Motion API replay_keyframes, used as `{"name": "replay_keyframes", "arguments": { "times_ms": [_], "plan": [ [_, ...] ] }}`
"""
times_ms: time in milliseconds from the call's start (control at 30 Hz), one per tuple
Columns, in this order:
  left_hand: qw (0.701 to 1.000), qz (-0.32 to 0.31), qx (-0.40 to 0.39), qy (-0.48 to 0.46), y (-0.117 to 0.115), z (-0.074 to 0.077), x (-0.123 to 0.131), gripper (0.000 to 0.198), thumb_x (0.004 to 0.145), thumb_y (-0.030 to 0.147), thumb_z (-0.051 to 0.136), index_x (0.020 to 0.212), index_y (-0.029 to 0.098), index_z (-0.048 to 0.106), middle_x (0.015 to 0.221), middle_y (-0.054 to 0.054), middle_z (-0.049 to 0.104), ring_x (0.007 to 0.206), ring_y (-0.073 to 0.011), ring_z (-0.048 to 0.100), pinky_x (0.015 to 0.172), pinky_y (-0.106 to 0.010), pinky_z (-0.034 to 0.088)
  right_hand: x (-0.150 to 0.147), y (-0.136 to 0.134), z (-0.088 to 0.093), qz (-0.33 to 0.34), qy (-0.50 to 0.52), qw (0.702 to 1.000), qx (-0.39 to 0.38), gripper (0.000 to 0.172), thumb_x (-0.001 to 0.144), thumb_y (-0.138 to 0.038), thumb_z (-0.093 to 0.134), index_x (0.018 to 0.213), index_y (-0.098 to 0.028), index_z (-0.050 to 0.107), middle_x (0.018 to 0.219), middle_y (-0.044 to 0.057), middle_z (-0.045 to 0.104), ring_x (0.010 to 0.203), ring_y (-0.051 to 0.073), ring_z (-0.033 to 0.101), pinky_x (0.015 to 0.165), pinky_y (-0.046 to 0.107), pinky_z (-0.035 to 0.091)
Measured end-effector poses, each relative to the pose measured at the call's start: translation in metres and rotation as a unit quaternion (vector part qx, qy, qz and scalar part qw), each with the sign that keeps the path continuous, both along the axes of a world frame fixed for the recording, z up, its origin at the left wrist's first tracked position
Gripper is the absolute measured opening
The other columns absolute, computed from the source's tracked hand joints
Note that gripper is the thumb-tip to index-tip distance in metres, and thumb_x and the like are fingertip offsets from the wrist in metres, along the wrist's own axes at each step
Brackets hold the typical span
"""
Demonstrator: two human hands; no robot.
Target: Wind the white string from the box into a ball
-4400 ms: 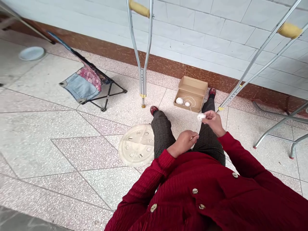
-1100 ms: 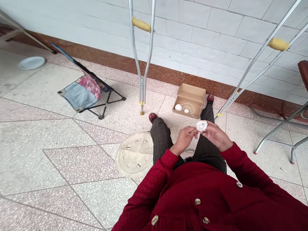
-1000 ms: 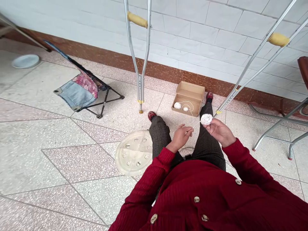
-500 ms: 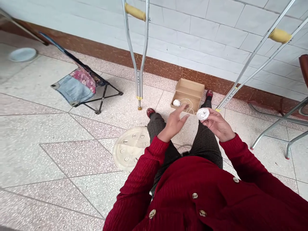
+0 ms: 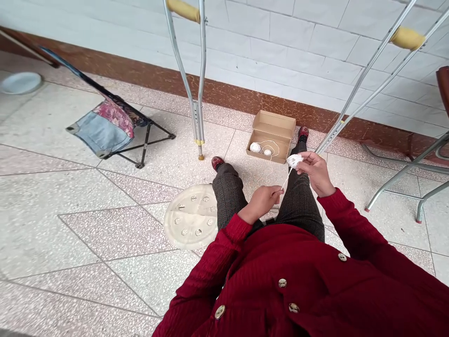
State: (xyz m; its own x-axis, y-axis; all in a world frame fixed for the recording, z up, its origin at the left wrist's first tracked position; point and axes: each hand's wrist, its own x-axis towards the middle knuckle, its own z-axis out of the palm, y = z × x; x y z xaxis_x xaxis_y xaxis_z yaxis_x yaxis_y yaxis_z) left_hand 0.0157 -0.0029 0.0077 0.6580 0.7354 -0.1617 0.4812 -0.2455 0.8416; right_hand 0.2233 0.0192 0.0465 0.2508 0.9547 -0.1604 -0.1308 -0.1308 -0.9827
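My right hand (image 5: 313,171) pinches a small white crocheted-looking piece (image 5: 294,161) between thumb and fingers above my right knee. A strand of white yarn (image 5: 287,179) runs taut down from it to my left hand (image 5: 264,200), whose fingers are closed on the strand over my lap. Beyond my hands an open cardboard box (image 5: 273,133) sits on the floor between my feet. Inside lie a larger white yarn ball (image 5: 255,147) and a smaller white ball (image 5: 267,152), with loose yarn looping over the box edge to the floor.
A round cream lid with holes (image 5: 191,217) lies beside my left leg. One crutch (image 5: 198,117) stands ahead of me, another crutch (image 5: 345,114) to the right. A folding stool (image 5: 108,126) is at left, a metal-legged chair (image 5: 403,187) at right. Behind runs a tiled wall (image 5: 280,51).
My left hand, open and raised near the box before, has come down and closed on the yarn. The white piece has turned in my right hand, and the view has shifted slightly.
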Motion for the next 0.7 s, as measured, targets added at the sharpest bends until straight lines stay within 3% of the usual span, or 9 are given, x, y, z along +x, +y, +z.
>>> {"name": "replay_keyframes", "arguments": {
  "times_ms": [100, 200, 300, 367, 467, 567, 700],
  "plan": [
    [0.991, -0.030, 0.086, 0.103, -0.006, 0.013, -0.008, 0.034, 0.102, 0.029, 0.042, 0.082, 0.018, 0.067, 0.073, -0.003, 0.069, 0.068, -0.0161, 0.062, 0.065, -0.026, 0.038, -0.004, 0.001, -0.033, 0.033, -0.134, 0.990, 0.007, 0.032, 0.059, -0.017, 0.079, 0.088, -0.019, 0.066, 0.078, -0.002, 0.066, 0.062, 0.011, 0.054, 0.056, 0.024, 0.044],
    [0.973, -0.019, 0.184, 0.142, 0.003, 0.024, -0.017, 0.032, 0.102, 0.027, 0.042, 0.092, 0.018, 0.070, 0.083, -0.008, 0.072, 0.077, -0.0202, 0.065, 0.070, -0.029, 0.040, -0.015, -0.012, -0.052, 0.160, -0.200, 0.967, -0.020, 0.030, 0.062, -0.014, 0.074, 0.091, -0.018, 0.068, 0.073, -0.003, 0.063, 0.065, 0.012, 0.054, 0.062, 0.025, 0.043],
    [0.971, -0.010, 0.223, 0.086, 0.017, 0.019, -0.024, 0.029, 0.101, 0.028, 0.046, 0.091, 0.017, 0.071, 0.086, -0.008, 0.073, 0.084, -0.0211, 0.065, 0.079, -0.030, 0.043, -0.026, -0.031, -0.048, 0.302, -0.141, 0.942, -0.045, 0.029, 0.065, -0.015, 0.074, 0.094, -0.018, 0.070, 0.075, -0.003, 0.063, 0.068, 0.012, 0.055, 0.064, 0.025, 0.044],
    [0.984, 0.009, 0.180, 0.012, 0.023, 0.008, -0.028, 0.032, 0.102, 0.031, 0.046, 0.084, 0.017, 0.069, 0.082, -0.005, 0.072, 0.083, -0.0188, 0.065, 0.080, -0.029, 0.045, -0.029, -0.041, -0.036, 0.334, -0.065, 0.937, -0.074, 0.031, 0.065, -0.017, 0.077, 0.095, -0.018, 0.070, 0.078, -0.002, 0.065, 0.070, 0.012, 0.058, 0.065, 0.025, 0.046],
    [0.990, 0.079, 0.100, -0.063, 0.023, -0.012, -0.029, 0.038, 0.102, 0.034, 0.044, 0.075, 0.017, 0.066, 0.076, -0.002, 0.069, 0.077, -0.0162, 0.064, 0.077, -0.026, 0.045, -0.029, -0.049, -0.013, 0.268, 0.055, 0.951, -0.144, 0.034, 0.063, -0.022, 0.082, 0.095, -0.018, 0.070, 0.086, 0.001, 0.070, 0.073, 0.014, 0.063, 0.064, 0.026, 0.051],
    [0.990, 0.097, 0.064, -0.086, 0.014, -0.024, -0.026, 0.039, 0.101, 0.035, 0.045, 0.072, 0.017, 0.065, 0.075, -0.002, 0.068, 0.079, -0.0167, 0.063, 0.080, -0.027, 0.044, -0.026, -0.042, 0.004, 0.202, 0.127, 0.954, -0.180, 0.031, 0.063, -0.026, 0.084, 0.090, -0.018, 0.070, 0.085, 0.002, 0.071, 0.068, 0.013, 0.063, 0.060, 0.025, 0.052],
    [0.992, 0.075, -0.003, -0.102, -0.001, -0.018, -0.018, 0.040, 0.100, 0.035, 0.044, 0.072, 0.016, 0.065, 0.072, -0.001, 0.066, 0.074, -0.0146, 0.060, 0.075, -0.025, 0.043, -0.022, -0.008, 0.000, 0.113, 0.075, 0.986, -0.098, 0.029, 0.064, -0.028, 0.081, 0.089, -0.019, 0.068, 0.080, 0.001, 0.070, 0.063, 0.012, 0.061, 0.057, 0.025, 0.051]
  ]
}}
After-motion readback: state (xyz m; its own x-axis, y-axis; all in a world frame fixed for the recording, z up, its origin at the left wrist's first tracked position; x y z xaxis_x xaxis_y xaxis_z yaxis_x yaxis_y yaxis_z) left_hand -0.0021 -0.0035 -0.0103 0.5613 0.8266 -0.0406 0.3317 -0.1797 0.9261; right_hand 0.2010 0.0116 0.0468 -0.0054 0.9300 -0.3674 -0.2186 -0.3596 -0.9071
